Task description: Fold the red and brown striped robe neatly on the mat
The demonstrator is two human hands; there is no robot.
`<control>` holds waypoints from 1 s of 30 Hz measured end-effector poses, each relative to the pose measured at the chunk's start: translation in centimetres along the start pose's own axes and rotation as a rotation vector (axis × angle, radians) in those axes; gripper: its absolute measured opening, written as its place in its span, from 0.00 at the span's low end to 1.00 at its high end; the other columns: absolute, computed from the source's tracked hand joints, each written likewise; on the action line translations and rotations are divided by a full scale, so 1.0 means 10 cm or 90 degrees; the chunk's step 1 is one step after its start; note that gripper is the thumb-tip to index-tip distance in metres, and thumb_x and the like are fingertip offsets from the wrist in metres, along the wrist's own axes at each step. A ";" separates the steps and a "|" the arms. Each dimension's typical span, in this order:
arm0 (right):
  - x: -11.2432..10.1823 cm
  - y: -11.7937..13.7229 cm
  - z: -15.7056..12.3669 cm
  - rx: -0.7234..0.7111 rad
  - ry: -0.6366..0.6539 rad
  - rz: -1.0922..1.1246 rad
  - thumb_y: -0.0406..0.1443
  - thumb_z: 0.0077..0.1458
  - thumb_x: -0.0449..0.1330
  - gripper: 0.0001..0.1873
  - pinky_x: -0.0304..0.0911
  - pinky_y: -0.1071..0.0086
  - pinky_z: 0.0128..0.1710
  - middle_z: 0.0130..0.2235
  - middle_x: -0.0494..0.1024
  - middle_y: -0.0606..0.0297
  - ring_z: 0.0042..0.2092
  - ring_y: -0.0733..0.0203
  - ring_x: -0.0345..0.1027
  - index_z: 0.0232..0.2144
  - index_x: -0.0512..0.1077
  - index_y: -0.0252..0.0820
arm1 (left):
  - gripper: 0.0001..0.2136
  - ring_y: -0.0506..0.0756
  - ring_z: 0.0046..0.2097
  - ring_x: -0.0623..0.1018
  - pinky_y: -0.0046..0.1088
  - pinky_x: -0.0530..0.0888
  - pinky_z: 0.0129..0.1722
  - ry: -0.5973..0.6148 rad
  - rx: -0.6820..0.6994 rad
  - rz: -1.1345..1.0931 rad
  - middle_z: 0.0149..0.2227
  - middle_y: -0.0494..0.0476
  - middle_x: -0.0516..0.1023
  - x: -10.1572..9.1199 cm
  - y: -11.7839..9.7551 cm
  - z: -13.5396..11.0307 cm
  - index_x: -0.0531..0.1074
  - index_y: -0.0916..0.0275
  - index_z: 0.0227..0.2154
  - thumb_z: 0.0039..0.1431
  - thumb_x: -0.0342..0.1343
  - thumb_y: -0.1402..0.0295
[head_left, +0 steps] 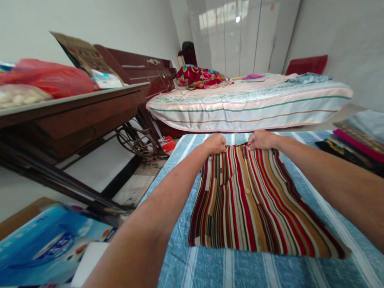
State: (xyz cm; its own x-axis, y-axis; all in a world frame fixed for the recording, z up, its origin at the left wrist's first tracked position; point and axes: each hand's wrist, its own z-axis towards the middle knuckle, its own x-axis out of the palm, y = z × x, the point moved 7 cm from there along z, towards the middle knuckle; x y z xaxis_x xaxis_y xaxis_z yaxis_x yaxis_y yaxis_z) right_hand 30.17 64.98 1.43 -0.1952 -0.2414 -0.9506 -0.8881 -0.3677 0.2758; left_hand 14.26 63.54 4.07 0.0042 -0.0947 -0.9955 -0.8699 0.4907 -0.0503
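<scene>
A striped shirt (240,208) in red, tan, cream and black lies folded into a rough rectangle on a blue-and-white striped cloth (180,224). One button shows near its middle. My left hand (215,144) grips the far edge of the shirt at its left part, fingers closed on the fabric. At the right part of that same edge, my right hand (261,140) pinches the cloth too. Between the two hands a short stretch of the far edge is visible. The near edge of the shirt lies flat, wider than the far one.
A stack of folded clothes (360,144) sits at the right. Beyond stands a bed (249,108) with a red floral bundle (199,77). On the left is a sewing-machine table (75,116) carrying a red plastic bag (57,78); a blue package (51,244) lies below.
</scene>
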 end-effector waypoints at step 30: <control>0.85 0.49 -1.14 0.026 -0.134 -0.088 0.57 0.59 0.35 0.40 0.44 0.52 0.61 0.64 0.53 0.51 0.65 0.46 0.41 0.62 0.55 0.36 | 0.35 0.64 0.67 0.43 0.51 0.48 0.61 0.053 -0.092 -0.045 0.67 0.65 0.41 0.61 -0.46 -1.01 0.50 0.59 0.62 0.58 0.37 0.42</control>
State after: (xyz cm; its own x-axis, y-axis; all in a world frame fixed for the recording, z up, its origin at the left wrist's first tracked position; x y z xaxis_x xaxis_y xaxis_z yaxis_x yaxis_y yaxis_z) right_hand 28.92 50.90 -3.64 -0.1496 0.0017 -0.9887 -0.9276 -0.3465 0.1398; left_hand 13.28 51.99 -1.01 0.0316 -0.1984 -0.9796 -0.9307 0.3514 -0.1012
